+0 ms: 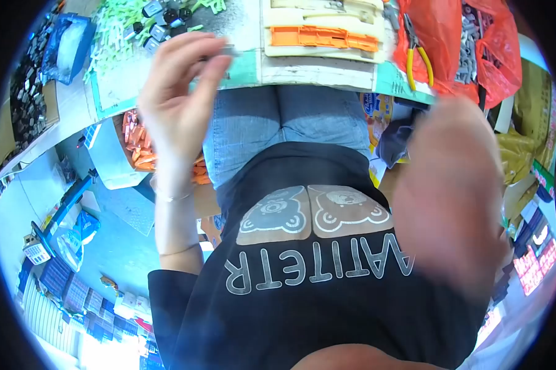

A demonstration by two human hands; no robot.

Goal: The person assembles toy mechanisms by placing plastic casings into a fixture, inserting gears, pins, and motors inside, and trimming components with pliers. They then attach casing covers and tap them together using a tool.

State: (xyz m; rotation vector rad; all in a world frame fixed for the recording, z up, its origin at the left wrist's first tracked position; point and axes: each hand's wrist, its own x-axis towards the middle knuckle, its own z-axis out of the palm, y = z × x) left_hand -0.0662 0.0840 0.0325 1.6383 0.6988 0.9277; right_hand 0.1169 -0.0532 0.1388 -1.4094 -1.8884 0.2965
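Note:
My left hand [182, 98] is over the front edge of the work table, its thumb and forefinger pinched together. Between those fingertips shows a small grey piece [230, 50], mostly covered by the fingers. Just beyond this hand lie several black-and-grey small parts [160, 24] among light green plastic pieces [114, 52]. My right hand [453, 191] is raised close to the camera at the right, in front of my black shirt. Motion smears it, so its fingers and anything in them cannot be made out. An orange plastic strip [324, 38] rests in a cream-coloured tray [324, 57] on the table.
Yellow-handled pliers [418, 61] lie at the table's right beside red plastic bags [438, 37] with grey parts [467, 49]. At the left are a blue bag [68, 49] and dark small parts [31, 80]. Orange pieces [139, 142] fill a box below the table edge.

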